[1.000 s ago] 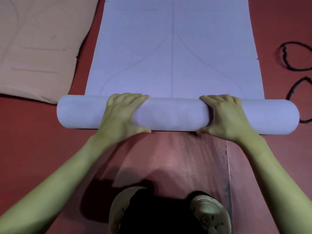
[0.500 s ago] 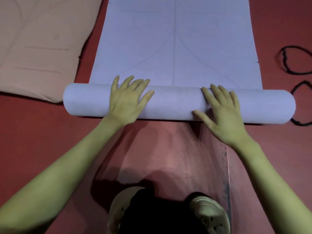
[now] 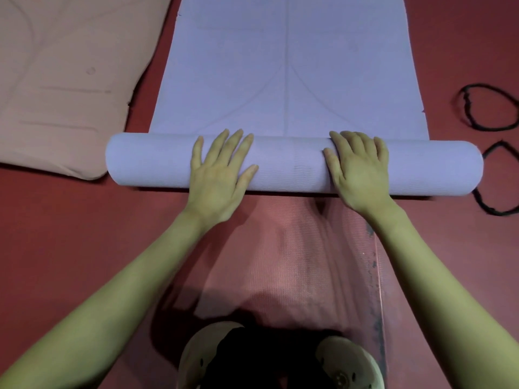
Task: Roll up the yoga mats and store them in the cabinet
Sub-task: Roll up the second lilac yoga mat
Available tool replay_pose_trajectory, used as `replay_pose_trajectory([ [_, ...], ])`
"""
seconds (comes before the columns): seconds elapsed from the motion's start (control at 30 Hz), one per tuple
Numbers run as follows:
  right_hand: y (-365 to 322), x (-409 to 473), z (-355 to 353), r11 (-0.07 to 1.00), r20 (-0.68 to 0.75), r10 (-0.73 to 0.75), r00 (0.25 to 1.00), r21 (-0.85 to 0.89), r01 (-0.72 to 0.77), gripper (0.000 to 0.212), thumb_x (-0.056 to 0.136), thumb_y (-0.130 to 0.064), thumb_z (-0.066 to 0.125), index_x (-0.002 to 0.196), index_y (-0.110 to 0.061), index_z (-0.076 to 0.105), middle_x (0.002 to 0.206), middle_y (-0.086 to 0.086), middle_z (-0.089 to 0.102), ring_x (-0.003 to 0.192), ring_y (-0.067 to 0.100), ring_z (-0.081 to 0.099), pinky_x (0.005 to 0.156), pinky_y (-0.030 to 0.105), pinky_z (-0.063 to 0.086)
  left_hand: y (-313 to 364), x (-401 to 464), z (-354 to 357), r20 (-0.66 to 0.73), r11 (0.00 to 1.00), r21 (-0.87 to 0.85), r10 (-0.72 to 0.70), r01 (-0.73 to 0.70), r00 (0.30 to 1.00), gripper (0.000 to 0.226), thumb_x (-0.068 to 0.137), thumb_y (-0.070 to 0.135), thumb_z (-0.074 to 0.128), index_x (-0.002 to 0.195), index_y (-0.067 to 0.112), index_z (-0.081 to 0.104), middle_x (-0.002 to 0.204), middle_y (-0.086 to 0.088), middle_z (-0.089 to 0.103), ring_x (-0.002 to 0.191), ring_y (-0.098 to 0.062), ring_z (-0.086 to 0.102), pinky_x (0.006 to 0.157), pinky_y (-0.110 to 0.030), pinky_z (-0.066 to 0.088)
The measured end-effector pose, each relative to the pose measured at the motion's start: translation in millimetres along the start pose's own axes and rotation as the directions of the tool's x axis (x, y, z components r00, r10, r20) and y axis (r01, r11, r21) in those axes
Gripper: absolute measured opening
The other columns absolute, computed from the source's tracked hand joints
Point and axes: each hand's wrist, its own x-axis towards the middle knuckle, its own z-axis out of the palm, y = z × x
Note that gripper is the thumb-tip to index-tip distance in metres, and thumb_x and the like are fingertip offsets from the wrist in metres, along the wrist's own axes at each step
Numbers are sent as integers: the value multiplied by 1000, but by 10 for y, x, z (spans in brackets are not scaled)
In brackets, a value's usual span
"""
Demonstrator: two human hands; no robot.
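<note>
A lavender yoga mat lies on the red floor, stretching away from me. Its near end is wound into a thick roll lying crosswise in front of me. My left hand presses flat on the roll left of centre, fingers straight and spread over its top. My right hand presses flat on the roll right of centre, fingers straight. A beige yoga mat lies spread out flat at the left, its near corner beside the roll's left end.
Two black loop straps lie on the red floor at the right, one partly behind the roll's right end. My shoes show at the bottom edge. A seam line runs along the floor under my right forearm.
The roll has moved farther away from me along the mat. Both hands went from curled over the roll to flat with straight fingers on its top.
</note>
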Motion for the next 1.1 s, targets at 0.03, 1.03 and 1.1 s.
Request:
replay_pose_trajectory([
  [0.03,1,-30,-13,1000,16,-13,1000,16,13,58,100,-44,24,138,-9,51,138,16,52,129,36,45,112,51,21,-11,59,0,5,1000,3,-2,2,1000,56,101,46,21,147,19,38,148,-1,43,139,-21,35,116,-51,15],
  [1.03,243,710,-25,997,211,-48,976,72,33,80,86,-63,9,153,-22,25,159,8,25,147,26,16,117,45,6,-282,846,-20,78,997,-23,71,-69,994,68,96,58,16,154,22,15,160,-8,17,148,-27,10,117,-53,2],
  [1.1,258,893,-60,995,283,-36,958,96,9,92,77,-73,9,152,-24,26,158,6,26,147,24,17,116,44,6,-320,822,-2,65,994,-44,102,-99,993,78,90,65,18,154,21,11,160,-12,13,148,-28,7,118,-53,0],
])
